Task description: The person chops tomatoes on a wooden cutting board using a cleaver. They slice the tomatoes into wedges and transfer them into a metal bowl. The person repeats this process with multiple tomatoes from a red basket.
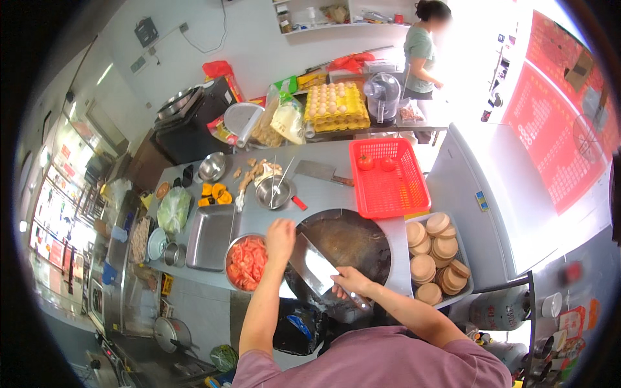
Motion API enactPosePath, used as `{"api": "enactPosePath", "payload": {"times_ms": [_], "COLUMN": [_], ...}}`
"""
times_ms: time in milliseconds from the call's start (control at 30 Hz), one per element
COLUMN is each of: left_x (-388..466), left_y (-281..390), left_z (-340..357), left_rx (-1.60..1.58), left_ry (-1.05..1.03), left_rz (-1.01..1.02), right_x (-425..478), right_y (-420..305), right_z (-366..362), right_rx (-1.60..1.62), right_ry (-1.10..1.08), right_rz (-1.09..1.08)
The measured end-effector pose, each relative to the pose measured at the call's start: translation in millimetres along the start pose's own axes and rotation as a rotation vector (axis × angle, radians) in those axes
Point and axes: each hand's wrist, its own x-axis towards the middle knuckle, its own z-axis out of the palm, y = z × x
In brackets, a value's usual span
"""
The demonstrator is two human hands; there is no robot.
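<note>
My right hand [351, 282] grips the handle of a wide cleaver [310, 264], whose bright blade slants up to the left over a dark round chopping board [354, 237]. Beside the blade's far end is my left hand [281, 237], fingers curled and partly hidden from above. Whether it holds anything I cannot tell. Just left of it stands a metal bowl [226, 264] filled with cut tomato pieces [246, 262]. Two whole tomatoes [366, 162] lie in a red plastic basket [393, 194] past the board's far right edge.
A second cleaver [315, 169] lies flat near ginger [254, 169] and a small metal bowl [273, 191]. Left are a steel tray [212, 237] and pumpkin pieces [220, 194]. A crate of wooden discs [444, 242] stands right. A person [421, 53] stands beyond the egg trays [335, 104].
</note>
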Motion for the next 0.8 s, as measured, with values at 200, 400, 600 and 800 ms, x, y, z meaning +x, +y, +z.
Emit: {"api": "enactPosePath", "payload": {"times_ms": [200,400,600,800], "left_x": [109,196,228,209], "left_y": [86,85,93,102], "left_z": [149,304,376,353], "left_rx": [-0.150,0.071,0.374,0.218], "left_ry": [-0.256,-0.405,-0.451,-0.450], "left_rz": [0.235,-0.001,-0.069,-0.117], "right_x": [-21,-29,-25,-27], "right_y": [17,46,52,49], "right_z": [-39,-72,-85,-77], "right_rx": [-0.043,-0.116,-0.133,-0.265], "right_ry": [0.169,0.220,0.161,0.161], "right_rz": [-0.042,-0.098,-0.137,-0.207]}}
